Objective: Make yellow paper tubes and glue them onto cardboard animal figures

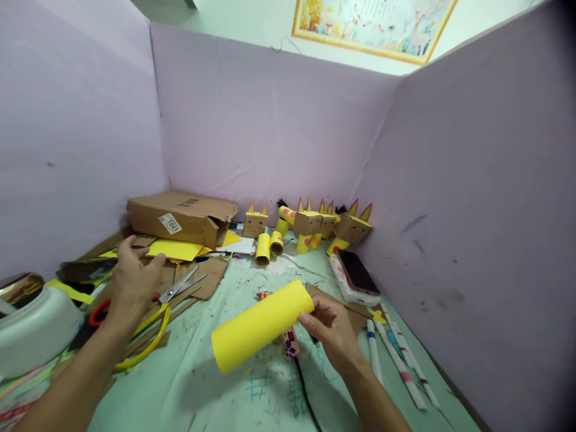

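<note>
My right hand point(333, 327) grips one end of a yellow paper-covered tube point(261, 327), its thumb on the near side. The tube tilts, with its left end lower, above the table. My left hand point(137, 273) is raised over the craft scraps at the left, fingers apart and holding nothing. Just beyond its wrist lie scissors point(180, 288) with silvery blades, and a curved yellow handle point(155, 345) shows nearby. Partly hidden behind the tube is a patterned tool, apparently a glue gun point(291, 345), with a black cord.
Cardboard animal figures point(310, 223) and short yellow tubes point(263, 249) stand at the back. A cardboard box point(180, 216) sits back left above yellow paper point(175, 249). A phone point(357, 273) rests at right, near several white markers point(400, 366). A white container point(36, 330) stands left.
</note>
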